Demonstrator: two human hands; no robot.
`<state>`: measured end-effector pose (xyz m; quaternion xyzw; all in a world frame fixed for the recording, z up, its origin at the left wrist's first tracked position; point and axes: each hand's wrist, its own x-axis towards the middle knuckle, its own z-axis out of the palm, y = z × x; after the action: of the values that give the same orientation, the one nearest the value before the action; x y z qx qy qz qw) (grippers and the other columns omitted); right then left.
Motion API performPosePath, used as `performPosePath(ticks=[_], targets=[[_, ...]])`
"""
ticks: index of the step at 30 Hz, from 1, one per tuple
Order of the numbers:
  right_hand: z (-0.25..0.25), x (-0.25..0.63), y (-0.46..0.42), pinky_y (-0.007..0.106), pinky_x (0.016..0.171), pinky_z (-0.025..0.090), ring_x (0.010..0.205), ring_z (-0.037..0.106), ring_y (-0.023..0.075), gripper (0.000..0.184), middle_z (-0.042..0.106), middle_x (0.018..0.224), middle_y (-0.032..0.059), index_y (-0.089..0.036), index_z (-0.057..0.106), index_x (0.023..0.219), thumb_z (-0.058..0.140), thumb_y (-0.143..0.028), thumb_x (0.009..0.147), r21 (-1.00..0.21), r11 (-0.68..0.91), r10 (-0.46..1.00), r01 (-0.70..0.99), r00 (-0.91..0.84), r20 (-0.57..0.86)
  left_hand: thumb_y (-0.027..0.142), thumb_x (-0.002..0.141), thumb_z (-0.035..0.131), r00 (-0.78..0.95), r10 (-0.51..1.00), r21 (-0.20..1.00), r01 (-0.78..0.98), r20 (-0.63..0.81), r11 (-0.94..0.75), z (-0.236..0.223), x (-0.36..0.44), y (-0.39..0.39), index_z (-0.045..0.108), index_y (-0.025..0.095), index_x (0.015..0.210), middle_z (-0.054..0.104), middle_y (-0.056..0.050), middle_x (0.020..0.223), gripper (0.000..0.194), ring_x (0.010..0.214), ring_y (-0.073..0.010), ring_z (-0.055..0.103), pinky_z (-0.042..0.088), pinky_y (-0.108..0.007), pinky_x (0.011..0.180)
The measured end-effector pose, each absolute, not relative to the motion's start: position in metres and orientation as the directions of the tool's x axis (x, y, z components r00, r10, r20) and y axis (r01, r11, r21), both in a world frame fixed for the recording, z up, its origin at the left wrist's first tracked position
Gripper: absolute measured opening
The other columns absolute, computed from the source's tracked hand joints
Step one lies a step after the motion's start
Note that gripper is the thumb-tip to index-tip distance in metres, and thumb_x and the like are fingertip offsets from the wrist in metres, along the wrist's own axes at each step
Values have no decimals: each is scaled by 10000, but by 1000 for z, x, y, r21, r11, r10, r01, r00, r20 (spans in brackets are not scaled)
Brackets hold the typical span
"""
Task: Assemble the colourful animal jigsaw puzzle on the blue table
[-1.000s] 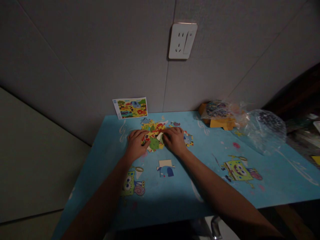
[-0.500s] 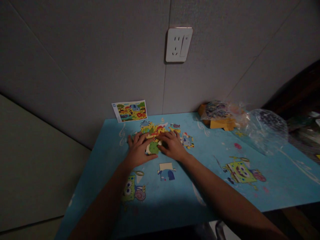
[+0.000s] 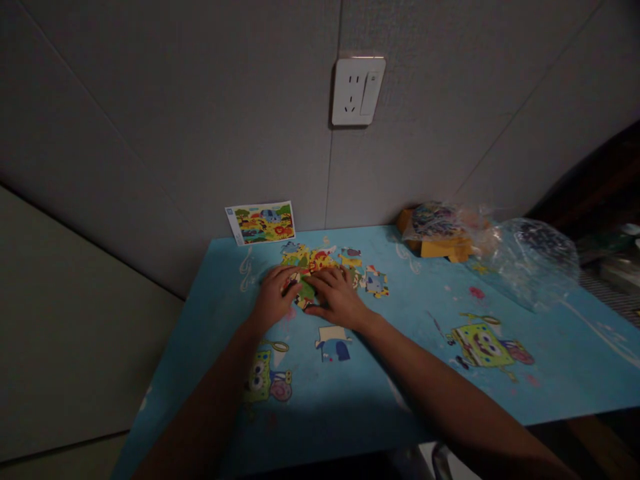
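Blue-and-cream puzzle piece (image 3: 333, 347) lies on the tabletop (image 3: 210, 313), your side of both hands, nearer your right hand (image 3: 340, 299). That and your left hand (image 3: 273, 297) are half-curled over the clustered pieces (image 3: 321, 259); can't tell if either grips.

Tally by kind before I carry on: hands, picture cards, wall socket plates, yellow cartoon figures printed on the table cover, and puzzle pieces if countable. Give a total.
Hands: 2 (left hand, right hand)
Picture card: 1
Wall socket plate: 1
Printed yellow figures: 2
Total: 6
Puzzle pieces: not counted; the hands hide some.
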<state>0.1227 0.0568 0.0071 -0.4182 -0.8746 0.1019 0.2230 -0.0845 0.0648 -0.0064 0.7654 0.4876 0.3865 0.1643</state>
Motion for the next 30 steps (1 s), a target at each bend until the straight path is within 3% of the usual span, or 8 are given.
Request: performPosePath(ticks=[5, 10, 13, 19, 23, 26, 27, 30], targets=[[5, 120, 59, 483, 1084, 187, 1139, 479, 269, 424, 637, 1167, 92, -209, 646, 1191, 660, -409, 817, -377, 597, 801, 708, -498, 332, 160, 855, 471, -51, 865, 675, 649, 500, -352, -10, -93, 71, 658, 190, 997, 665, -55, 1018, 237, 993, -186, 619, 474, -327, 945], [10, 134, 67, 483, 1108, 182, 1130, 493, 265, 384, 649, 1153, 86, -204, 672, 1146, 634, -386, 810, -371, 496, 835, 785, -313, 453, 133, 771, 478, -247, 813, 654, 728, 527, -203, -16, -105, 82, 665, 185, 913, 669, -80, 965, 240, 980, -249, 597, 443, -423, 970], [6, 141, 71, 511, 1106, 178, 1162, 474, 291, 365, 650, 1174, 93, -197, 676, 1137, 611, -383, 830, -338, 352, 870, 873, -173, 462, 142, 747, 492, -263, 793, 646, 736, 549, -204, -20, -108, 87, 673, 193, 899, 675, -71, 926, 241, 940, -255, 607, 440, -440, 962], [-2, 148, 72, 609, 1060, 174, 1152, 475, 342, 311, 610, 1255, 122, -197, 696, 1097, 596, -297, 820, -281, 134, 910, 950, -5, 415, 232, 774, 560, -109, 808, 562, 771, 580, -299, -26, -107, 87, 693, 193, 940, 690, -81, 990, 217, 984, -263, 615, 414, -456, 985], [1, 144, 62, 554, 1065, 201, 1194, 443, 322, 292, 600, 1266, 106, -223, 698, 1090, 593, -344, 846, -285, 285, 876, 915, -128, 466, 350, 699, 714, 72, 832, 495, 774, 550, -394, -28, -102, 83, 702, 243, 1089, 628, -89, 1233, 405, 1160, -303, 537, 368, -488, 1049], [3, 133, 51, 501, 1055, 241, 1171, 459, 298, 442, 634, 1219, 84, -234, 663, 1169, 596, -529, 847, -298, 471, 840, 830, -320, 438, 338, 693, 715, 93, 888, 604, 701, 450, -379, -28, -103, 84, 677, 247, 1169, 588, -84, 1312, 487, 1269, -312, 462, 317, -493, 1105], [3, 128, 47, 501, 1050, 245, 1167, 461, 302, 523, 632, 1228, 86, -235, 644, 1206, 594, -594, 829, -298, 507, 830, 809, -364, 423, 293, 718, 681, 61, 913, 673, 656, 404, -342, -28, -104, 84, 672, 236, 1172, 600, -79, 1300, 459, 1269, -291, 473, 310, -473, 1118], [2, 114, 41, 538, 1056, 205, 1185, 452, 320, 654, 617, 1260, 103, -227, 589, 1280, 586, -669, 798, -259, 563, 806, 784, -453, 380, 213, 774, 580, 34, 926, 713, 628, 376, -313, -24, -107, 86, 618, 217, 1246, 604, -78, 1302, 473, 1220, -245, 532, 367, -431, 1089]])
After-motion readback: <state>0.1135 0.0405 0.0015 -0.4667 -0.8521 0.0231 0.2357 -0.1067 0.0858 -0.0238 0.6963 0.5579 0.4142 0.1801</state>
